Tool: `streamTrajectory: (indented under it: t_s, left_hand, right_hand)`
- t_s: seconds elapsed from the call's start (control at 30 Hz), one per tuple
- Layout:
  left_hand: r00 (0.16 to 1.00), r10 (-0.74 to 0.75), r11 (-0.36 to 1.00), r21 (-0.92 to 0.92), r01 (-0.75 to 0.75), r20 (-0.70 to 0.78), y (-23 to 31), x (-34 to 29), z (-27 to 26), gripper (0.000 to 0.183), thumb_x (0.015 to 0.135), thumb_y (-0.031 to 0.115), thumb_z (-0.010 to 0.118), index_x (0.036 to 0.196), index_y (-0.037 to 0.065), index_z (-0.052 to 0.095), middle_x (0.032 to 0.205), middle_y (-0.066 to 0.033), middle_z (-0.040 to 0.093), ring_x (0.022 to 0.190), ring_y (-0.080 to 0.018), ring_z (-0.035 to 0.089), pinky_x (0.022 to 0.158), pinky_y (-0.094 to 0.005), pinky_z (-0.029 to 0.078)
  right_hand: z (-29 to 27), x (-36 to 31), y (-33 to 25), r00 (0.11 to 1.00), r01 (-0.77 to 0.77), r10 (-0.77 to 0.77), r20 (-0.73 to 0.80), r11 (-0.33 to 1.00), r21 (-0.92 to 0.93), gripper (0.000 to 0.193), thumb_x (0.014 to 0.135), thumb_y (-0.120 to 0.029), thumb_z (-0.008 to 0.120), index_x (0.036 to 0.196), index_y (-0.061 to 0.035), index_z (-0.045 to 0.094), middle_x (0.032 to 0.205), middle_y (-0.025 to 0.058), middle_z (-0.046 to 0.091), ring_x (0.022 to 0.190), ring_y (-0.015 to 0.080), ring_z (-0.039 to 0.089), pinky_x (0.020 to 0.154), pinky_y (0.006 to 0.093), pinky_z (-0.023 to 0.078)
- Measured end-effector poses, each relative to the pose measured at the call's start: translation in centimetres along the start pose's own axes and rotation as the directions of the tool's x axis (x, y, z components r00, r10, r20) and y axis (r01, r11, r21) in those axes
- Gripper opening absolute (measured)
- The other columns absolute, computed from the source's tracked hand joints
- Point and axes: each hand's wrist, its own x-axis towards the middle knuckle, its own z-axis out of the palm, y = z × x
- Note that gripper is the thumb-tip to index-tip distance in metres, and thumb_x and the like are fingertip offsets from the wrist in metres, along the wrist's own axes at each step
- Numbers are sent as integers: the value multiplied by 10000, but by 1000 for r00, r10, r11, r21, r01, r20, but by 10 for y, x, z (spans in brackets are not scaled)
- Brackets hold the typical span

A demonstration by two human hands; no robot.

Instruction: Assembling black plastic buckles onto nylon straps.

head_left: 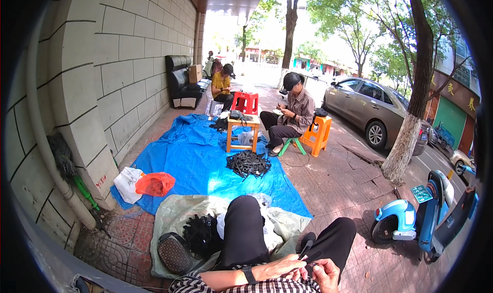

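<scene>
Both my hands are close together above my lap at the bottom of the view. My left hand (283,266), with a dark watch on its wrist, is closed on a thin black strip (309,255) that sticks up past the fingers. My right hand (326,275) is just beside it, its thumb and fingertips pinched at a small dark piece; the two may be parts of one item, but this is too small to tell. Left of my bent knee, a heap of similar black pieces (202,235) lies on a pale plastic sheet (172,209).
A blue tarp (192,162) spreads ahead, bearing a black pile (248,164) and a wooden stool (243,122). Two seated people (294,108) work with their hands beyond. A red plastic bag (155,183) lies left, by the wall. A blue scooter (398,218) stands right.
</scene>
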Motion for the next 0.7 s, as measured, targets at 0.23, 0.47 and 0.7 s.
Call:
streamTrajectory:
  t_s: [0.23,0.47,0.7]
  left_hand:
    - [1000,20,1000,10,-20,-16,-17,6,-9,420,919,393,458,848,-5,572,741,-41,605,561,-39,491,509,-175,384]
    - [998,0,999,35,2,-62,-9,4,-4,443,919,400,453,756,8,580,678,-5,570,492,-25,420,457,-189,329]
    - [997,29,996,83,-23,-75,-5,2,-3,413,917,384,463,740,29,579,595,32,514,463,-12,377,429,-191,288]
  right_hand:
    - [-1,2,8,1000,-3,3,-5,1000,17,111,883,-63,519,978,-23,558,620,-23,533,439,6,397,394,151,302]
    - [-4,3,14,1000,2,-2,15,999,34,108,884,-69,523,975,-21,557,612,-22,523,443,10,397,401,154,304]
    - [1,0,4,999,-47,47,20,998,32,116,880,-85,537,973,-20,563,601,-31,518,450,7,396,411,153,300]
